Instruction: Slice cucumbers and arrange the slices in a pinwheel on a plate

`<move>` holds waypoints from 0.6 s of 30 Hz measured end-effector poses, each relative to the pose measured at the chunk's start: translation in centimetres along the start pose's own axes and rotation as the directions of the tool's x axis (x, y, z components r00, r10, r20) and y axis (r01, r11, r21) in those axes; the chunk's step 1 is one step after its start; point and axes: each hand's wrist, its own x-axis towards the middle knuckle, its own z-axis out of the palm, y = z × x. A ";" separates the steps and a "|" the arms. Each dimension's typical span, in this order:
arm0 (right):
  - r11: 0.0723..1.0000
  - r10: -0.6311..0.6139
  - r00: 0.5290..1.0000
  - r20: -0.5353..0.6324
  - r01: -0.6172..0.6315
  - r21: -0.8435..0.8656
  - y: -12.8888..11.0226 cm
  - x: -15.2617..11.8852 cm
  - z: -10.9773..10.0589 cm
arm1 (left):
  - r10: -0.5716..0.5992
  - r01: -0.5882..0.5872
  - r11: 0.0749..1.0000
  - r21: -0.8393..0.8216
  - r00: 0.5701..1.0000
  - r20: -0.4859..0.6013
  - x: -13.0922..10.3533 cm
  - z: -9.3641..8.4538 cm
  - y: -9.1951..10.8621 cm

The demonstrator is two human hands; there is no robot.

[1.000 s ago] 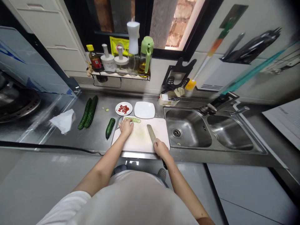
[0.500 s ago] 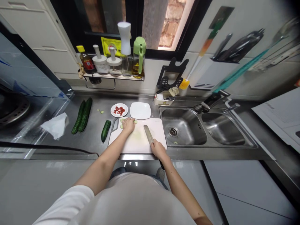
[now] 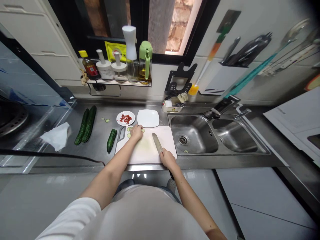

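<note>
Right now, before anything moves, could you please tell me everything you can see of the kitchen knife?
The kitchen knife has a long, fairly narrow, grey blade that looks like metal, and a dark handle. The right hand grips it, hiding most of the handle; only its dark end shows below the hand. The blade lies over the right half of the white cutting board, its tip pointing away from the person and slightly left. Whether it touches the board cannot be told.
</note>
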 end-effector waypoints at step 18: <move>1.000 -0.021 1.000 0.017 0.021 -0.019 0.1 0.1 -0.3 | -0.167 0.188 0.874 -0.448 0.982 0.086 -5.8 1.0 -3.0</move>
